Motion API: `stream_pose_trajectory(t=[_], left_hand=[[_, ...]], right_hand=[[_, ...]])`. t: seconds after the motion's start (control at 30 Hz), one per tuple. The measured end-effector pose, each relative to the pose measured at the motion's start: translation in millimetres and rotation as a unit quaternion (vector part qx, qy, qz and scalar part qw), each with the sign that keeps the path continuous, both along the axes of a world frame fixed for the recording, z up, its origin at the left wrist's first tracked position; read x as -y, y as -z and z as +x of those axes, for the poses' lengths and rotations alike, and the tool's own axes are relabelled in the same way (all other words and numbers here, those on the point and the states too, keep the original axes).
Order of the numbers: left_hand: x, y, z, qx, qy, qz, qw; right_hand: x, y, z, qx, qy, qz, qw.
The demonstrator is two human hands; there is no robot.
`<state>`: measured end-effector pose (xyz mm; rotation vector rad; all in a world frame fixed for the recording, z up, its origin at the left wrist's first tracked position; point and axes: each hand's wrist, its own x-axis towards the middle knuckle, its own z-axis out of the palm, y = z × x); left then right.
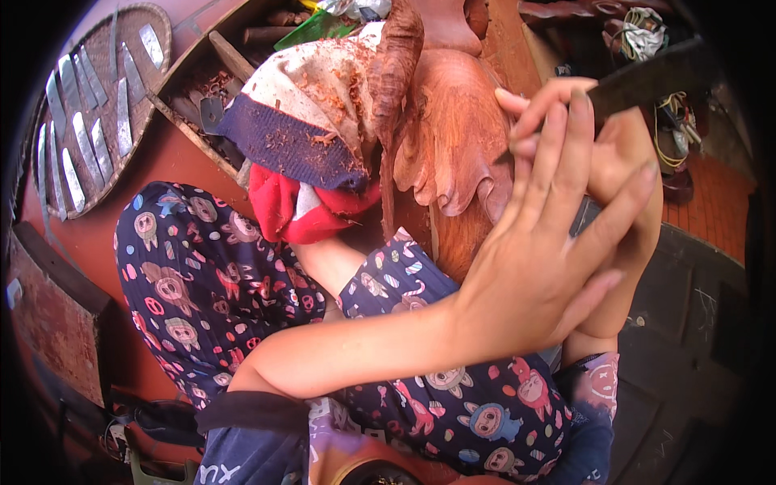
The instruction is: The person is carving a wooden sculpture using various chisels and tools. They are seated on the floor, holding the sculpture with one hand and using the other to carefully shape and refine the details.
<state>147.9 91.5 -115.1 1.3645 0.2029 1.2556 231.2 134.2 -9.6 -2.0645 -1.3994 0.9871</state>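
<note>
My left hand (529,250) reaches across to the right, its fingers spread and stretched out, with its back toward me. Behind it my right hand (626,162) is bent with curled fingers, partly covered by the left. What the right hand grips, if anything, is hidden. A dark, flat-edged shape (655,77) shows just beyond the right hand; whether it is held cannot be made out. Both hands are beside a reddish-brown wood carving (449,129) with wavy, fluted edges. A cloth with white, navy and red parts (299,129), sprinkled with wood shavings, lies against the carving's left side.
At far left, a round woven tray (153,16) holds several metal carving blades (85,149). A wooden box (230,55) with shavings stands behind the cloth. My legs in patterned trousers (206,283) are folded below. Bundled cords (679,121) hang at right, above a dark panel (687,323).
</note>
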Motion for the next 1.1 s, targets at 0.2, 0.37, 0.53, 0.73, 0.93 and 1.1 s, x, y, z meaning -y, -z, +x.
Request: stream_pose_trajectory(t=[0.2, 0.37, 0.53, 0.73, 0.93, 1.1], left_hand=[[7, 0, -5, -0.001, 0.000, -0.003, 1.000], [-5, 1, 1, -0.006, -0.014, 0.001, 1.000], [-1, 6, -2, -0.011, -0.001, 0.014, 1.000], [3, -1, -1, 0.008, 0.024, 0.014, 1.000], [-10, -3, 4, -0.016, -0.003, 0.042, 0.999], [6, -23, -23, -0.073, 0.045, 0.086, 0.993]], right_hand=[[11, 17, 28, -0.012, -0.062, -0.003, 0.998], [8, 20, 46, -0.019, -0.120, 0.006, 0.993], [-4, 17, 27, 0.007, -0.078, -0.001, 0.997], [6, 11, 43, 0.005, -0.145, 0.018, 0.989], [-3, 3, 34, 0.059, -0.059, 0.007, 0.996], [13, 2, 38, -0.167, 0.031, 0.067, 0.983]])
